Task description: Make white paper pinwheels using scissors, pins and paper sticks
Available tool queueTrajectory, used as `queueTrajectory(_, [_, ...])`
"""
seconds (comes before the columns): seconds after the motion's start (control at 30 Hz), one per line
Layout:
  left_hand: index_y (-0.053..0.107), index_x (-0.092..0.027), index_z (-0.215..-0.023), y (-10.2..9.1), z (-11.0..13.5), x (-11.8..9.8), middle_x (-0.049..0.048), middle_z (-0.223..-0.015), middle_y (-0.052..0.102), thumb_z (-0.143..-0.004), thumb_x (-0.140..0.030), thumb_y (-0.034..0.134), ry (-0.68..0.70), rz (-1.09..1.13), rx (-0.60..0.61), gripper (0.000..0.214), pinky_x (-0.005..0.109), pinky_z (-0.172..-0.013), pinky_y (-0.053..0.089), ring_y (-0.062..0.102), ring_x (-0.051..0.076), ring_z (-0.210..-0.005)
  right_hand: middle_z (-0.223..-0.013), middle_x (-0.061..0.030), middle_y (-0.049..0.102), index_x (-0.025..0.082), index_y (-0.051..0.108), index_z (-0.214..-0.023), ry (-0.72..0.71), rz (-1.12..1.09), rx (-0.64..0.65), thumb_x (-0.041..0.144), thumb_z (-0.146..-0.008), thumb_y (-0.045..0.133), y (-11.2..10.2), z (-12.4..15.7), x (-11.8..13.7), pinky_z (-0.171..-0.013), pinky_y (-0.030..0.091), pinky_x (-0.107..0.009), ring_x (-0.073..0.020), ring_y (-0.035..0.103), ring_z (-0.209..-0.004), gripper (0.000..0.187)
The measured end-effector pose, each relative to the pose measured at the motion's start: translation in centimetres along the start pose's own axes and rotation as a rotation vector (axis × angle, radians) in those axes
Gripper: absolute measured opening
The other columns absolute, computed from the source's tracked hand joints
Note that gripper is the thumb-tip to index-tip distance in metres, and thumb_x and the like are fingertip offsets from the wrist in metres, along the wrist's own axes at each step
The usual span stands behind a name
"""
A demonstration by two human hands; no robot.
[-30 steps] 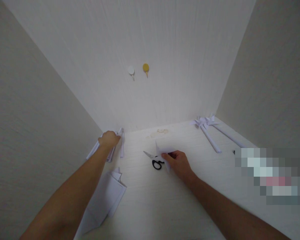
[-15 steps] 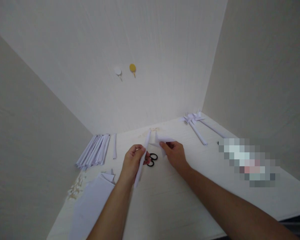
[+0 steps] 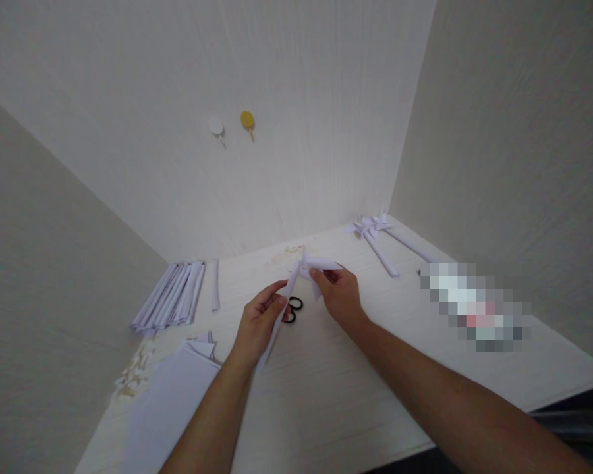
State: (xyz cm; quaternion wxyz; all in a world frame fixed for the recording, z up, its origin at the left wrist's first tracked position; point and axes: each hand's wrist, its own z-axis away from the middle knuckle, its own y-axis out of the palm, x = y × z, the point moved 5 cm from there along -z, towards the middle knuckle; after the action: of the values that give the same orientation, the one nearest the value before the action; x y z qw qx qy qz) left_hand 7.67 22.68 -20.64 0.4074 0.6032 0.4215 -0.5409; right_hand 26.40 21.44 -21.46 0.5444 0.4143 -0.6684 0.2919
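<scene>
My left hand [image 3: 257, 322] is closed round a long folded white paper strip [image 3: 282, 308] that runs from below my wrist up to the right. My right hand [image 3: 337, 294] pinches a small folded white paper piece [image 3: 317, 265], and the top of the strip meets it. Both hands hover above the white table [image 3: 326, 388]. Black-handled scissors [image 3: 291, 309] lie on the table just behind my left hand, partly hidden.
A row of several folded paper strips [image 3: 170, 301] lies at the back left, with one separate strip [image 3: 215, 293] beside it. A stack of white sheets [image 3: 172, 395] sits at the front left. Finished paper flowers on stems [image 3: 375, 232] lie at the back right. Two hooks [image 3: 232, 122] hang on the wall.
My left hand left the strip pile at the back left with one strip and brought it to the centre. Both hands now join strip and folded piece, lifted above the scissors.
</scene>
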Motion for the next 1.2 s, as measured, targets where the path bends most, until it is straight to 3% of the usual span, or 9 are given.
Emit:
queueTrajectory(0.47, [0.073, -0.019, -0.121, 0.2, 0.6, -0.9, -0.0008, -0.076, 0.063, -0.083, -0.035, 0.075, 0.121, -0.145, -0.019, 0.041, 0.026, -0.062, 0.045, 0.054, 0.012, -0.064, -0.083, -0.0045, 0.080, 0.019, 0.080, -0.086, -0.006, -0.046, 0.030, 0.035, -0.083, 0.070, 0.0, 0.5, 1.0, -0.073, 0.056, -0.031, -0.0220, 0.073, -0.077, 0.019])
queueTrajectory(0.63, [0.075, -0.024, -0.119, -0.4, 0.6, -0.7, 0.0022, -0.090, 0.069, -0.086, -0.034, 0.074, 0.165, -0.244, -0.074, 0.035, 0.027, -0.070, 0.048, 0.059, 0.015, -0.076, -0.084, -0.0050, 0.080, 0.018, 0.081, -0.089, -0.022, -0.059, 0.034, 0.037, -0.084, 0.070, -0.1, 0.9, 2.1, -0.072, 0.056, -0.032, -0.0222, 0.072, -0.078, 0.022])
queueTrajectory(0.77, [0.077, -0.027, -0.117, -0.7, 0.8, -1.5, 0.0045, -0.110, 0.074, -0.089, -0.030, 0.071, 0.290, -0.388, -0.128, 0.028, 0.029, -0.083, 0.049, 0.065, 0.020, -0.097, -0.081, -0.0057, 0.078, 0.018, 0.081, -0.091, -0.032, -0.060, 0.032, 0.039, -0.085, 0.071, -0.2, 1.4, 2.8, -0.068, 0.055, -0.031, -0.0222, 0.071, -0.077, 0.025])
queueTrajectory(1.07, [0.080, -0.027, -0.111, -0.6, 1.1, -2.6, 0.0058, -0.106, 0.077, -0.091, -0.026, 0.070, 0.449, -0.434, -0.175, 0.023, 0.034, -0.093, 0.052, 0.068, 0.022, -0.102, -0.096, -0.0066, 0.082, 0.020, 0.082, -0.096, -0.024, -0.180, 0.102, 0.041, -0.083, 0.073, 0.3, 1.5, 3.2, -0.083, 0.058, -0.036, -0.0242, 0.075, -0.091, 0.026])
queueTrajectory(1.2, [0.081, -0.028, -0.110, -0.7, 1.2, -2.6, 0.0062, -0.104, 0.078, -0.090, -0.026, 0.071, 0.467, -0.476, -0.191, 0.023, 0.037, -0.093, 0.053, 0.069, 0.024, -0.100, -0.093, -0.0073, 0.081, 0.019, 0.079, -0.094, -0.006, -0.219, 0.101, 0.042, -0.080, 0.075, 0.4, 1.4, 2.9, -0.079, 0.059, -0.036, -0.0251, 0.074, -0.089, 0.028])
